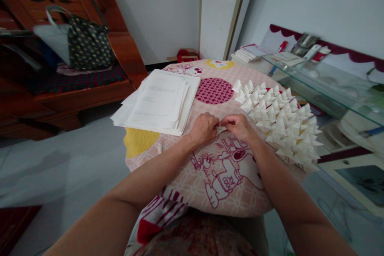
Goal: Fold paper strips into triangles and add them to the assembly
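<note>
While a reddish-brown wooden bench (126, 56) stands beyond the left edge of the worktop (252, 73), a glass-topped stand (330, 96) runs past its right edge. A patterned pink cloth (252, 206) covers the worktop out to its rounded rim. Many pointed white folded paper pieces (274, 116) stand packed closely together along the right edge, their tips upward. Well apart from them, a stack of paper sheets (159, 100) lies toward the left edge, its layers slightly fanned and faint print showing on the top one. Between these, nearer the front edge, a cartoon dog (229, 180) is outlined on the cloth in dark red. Close to the middle of the worktop, the left hand (205, 128) and the right hand (240, 127) work just beside each other, each with its fingers drawn together on a small paper piece (221, 129). That piece sits between the fingertips, mostly hidden by them; whether it rests on the cloth cannot be told.
</note>
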`<state>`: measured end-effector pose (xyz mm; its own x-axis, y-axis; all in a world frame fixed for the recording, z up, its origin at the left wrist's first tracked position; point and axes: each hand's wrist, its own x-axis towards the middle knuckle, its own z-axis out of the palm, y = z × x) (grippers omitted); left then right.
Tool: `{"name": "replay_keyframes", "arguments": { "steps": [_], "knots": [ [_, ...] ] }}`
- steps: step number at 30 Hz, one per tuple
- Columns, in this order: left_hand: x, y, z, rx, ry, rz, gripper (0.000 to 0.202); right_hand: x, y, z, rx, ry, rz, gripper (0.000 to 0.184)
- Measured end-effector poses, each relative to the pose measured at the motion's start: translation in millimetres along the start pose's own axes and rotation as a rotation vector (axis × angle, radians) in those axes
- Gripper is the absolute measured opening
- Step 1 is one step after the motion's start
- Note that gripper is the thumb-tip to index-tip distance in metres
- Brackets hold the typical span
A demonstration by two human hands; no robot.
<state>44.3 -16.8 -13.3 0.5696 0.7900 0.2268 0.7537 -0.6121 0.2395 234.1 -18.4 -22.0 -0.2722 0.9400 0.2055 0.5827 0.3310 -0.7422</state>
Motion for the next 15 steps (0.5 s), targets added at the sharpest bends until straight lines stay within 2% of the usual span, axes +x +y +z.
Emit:
{"name": "replay_keyframes", "arguments": {
  "steps": [4,15],
  "knots": [
    [-0.4,1.1,-0.2,0.003,0.008,0.011,0.018,-0.1,-7.7,-5.2,-0.081,-0.030,-0.071,0.030],
    [-2.7,3.0,-1.9,0.043,0.012,0.028,0.020,-3.6,-13.3,-14.7,-0.032,-0.091,-0.029,0.030]
  ]
}}
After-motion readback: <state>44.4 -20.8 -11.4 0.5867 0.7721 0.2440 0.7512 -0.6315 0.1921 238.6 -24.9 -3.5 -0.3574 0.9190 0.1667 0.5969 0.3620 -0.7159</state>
